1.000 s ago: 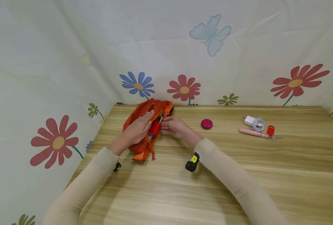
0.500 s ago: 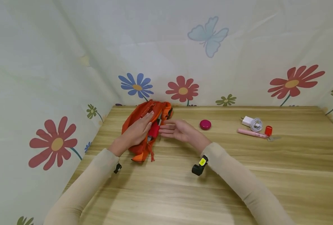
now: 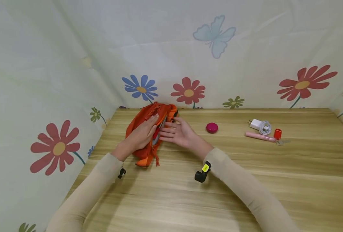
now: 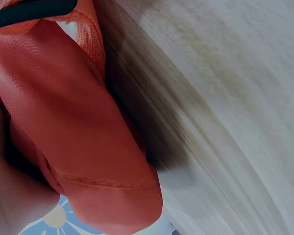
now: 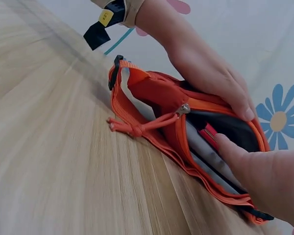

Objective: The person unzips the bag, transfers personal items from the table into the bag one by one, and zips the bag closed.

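An orange waist bag [image 3: 139, 120] lies on its side at the back left of the table, its zipped mouth gaping toward the right. My left hand [image 3: 142, 133] rests flat over the bag with fingers straight. At the mouth is my right hand [image 3: 183, 132], fingers extended and spread. In the right wrist view, a digit of the right hand [image 5: 269, 171] reaches into the dark-lined pocket and touches a small red item [image 5: 209, 134], mostly hidden inside. The zipper pull [image 5: 184, 108] with its orange cord hangs at one end of the mouth.
On the wooden table [image 3: 159, 199] stands a round magenta case [image 3: 212, 128], right of the bag. Farther right lie a white charger [image 3: 256, 124] with a coiled cable [image 3: 265, 128], a pink pen [image 3: 255, 135] and a small red case [image 3: 277, 133]. A floral curtain [image 3: 246, 48] hangs behind.
The red item has gone deeper into the bag, pushed by my right hand. That hand first drew back right, then moved left to the mouth again. My left hand has stayed put.
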Action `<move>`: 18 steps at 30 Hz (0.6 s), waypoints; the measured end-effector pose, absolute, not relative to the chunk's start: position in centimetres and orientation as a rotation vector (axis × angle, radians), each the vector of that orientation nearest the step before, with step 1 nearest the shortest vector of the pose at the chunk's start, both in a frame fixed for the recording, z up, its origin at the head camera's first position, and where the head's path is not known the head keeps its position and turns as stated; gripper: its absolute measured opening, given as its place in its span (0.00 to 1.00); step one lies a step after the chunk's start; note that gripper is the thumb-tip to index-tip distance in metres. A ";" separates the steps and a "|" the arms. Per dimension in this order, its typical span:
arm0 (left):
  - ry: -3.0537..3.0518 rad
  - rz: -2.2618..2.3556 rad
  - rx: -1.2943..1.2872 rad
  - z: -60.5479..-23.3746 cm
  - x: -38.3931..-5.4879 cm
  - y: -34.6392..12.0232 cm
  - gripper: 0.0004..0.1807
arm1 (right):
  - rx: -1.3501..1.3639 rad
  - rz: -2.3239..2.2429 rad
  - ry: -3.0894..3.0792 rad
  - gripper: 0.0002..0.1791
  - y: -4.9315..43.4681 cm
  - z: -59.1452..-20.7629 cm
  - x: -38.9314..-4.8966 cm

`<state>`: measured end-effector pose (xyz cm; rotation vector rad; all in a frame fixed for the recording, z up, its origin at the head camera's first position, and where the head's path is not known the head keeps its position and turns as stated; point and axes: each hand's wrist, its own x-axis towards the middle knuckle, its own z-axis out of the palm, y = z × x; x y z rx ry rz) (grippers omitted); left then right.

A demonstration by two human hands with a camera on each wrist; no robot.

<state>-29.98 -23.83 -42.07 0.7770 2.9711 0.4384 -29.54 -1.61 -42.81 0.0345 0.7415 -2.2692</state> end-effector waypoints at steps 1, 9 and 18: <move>2.971 0.441 0.775 -42.1 -30.0 -23.9 0.32 | 0.024 -2.264 0.759 0.39 -1.4 -42.8 -29.4; 2.988 0.308 0.812 -42.8 -29.6 -24.0 0.33 | -0.132 -2.130 1.039 0.34 0.8 -42.5 -27.7; 3.033 0.167 0.790 -42.3 -28.2 -25.0 0.39 | -0.500 -1.613 1.711 0.28 1.0 -42.5 -24.5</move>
